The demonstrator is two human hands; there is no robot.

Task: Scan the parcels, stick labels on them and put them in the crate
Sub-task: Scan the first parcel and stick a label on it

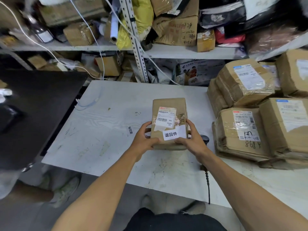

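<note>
A small brown cardboard parcel (168,105) is at the middle of the white table (103,130). It carries a shipping label with a barcode and a white sticker (174,134) with black characters near its front edge. My left hand (145,139) grips the parcel's left front corner, thumb on top. My right hand (193,139) grips the right front corner, thumb pressing the sticker's lower edge. A black handheld scanner (205,139) lies on the table just right of my right hand, mostly hidden behind it.
A stack of taped cardboard parcels (241,130) fills the table's right side. A black surface (38,105) sits to the left of the table. Cluttered shelves (183,52) with boxes and bags rise behind. The scanner's coiled cable (207,180) hangs over the front edge.
</note>
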